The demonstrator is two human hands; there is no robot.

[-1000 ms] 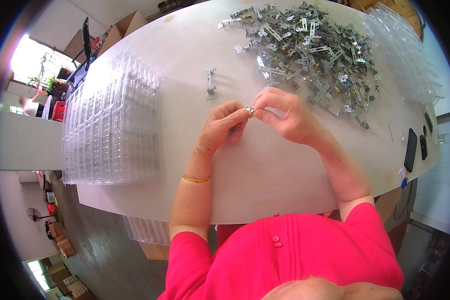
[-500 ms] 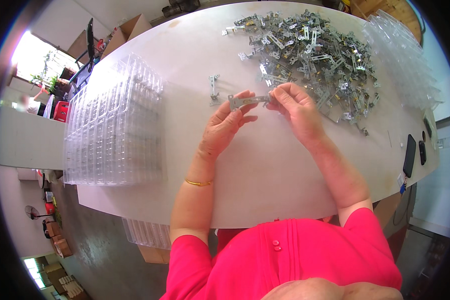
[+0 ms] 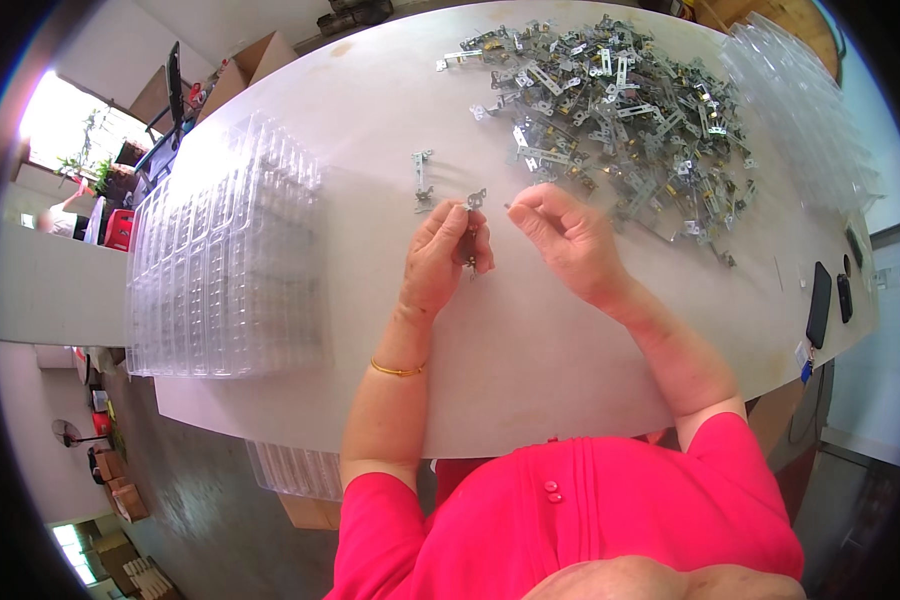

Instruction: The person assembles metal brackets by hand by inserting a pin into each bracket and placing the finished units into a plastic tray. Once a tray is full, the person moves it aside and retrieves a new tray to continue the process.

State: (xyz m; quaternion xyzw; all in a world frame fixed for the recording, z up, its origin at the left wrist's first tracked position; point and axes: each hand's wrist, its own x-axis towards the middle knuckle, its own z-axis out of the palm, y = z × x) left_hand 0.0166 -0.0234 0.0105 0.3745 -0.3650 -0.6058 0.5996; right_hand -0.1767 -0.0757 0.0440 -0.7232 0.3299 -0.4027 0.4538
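Looking down through the head view, the left hand (image 3: 445, 255) is curled, fingers pressed together around a small metal bracket (image 3: 472, 212); the bracket's top end stands out above the fingertips. This held bracket sits over the white bench (image 3: 530, 350), just left of the right hand. The right hand (image 3: 560, 235) lies close beside it, thumb and forefinger pinched together; whether anything is held between them cannot be told. A single metal bracket (image 3: 423, 180) lies on the bench just beyond the left hand. A heap of metal brackets (image 3: 620, 110) spreads beyond the right hand. Stacked clear plastic trays (image 3: 225, 265) sit at the bench's left end.
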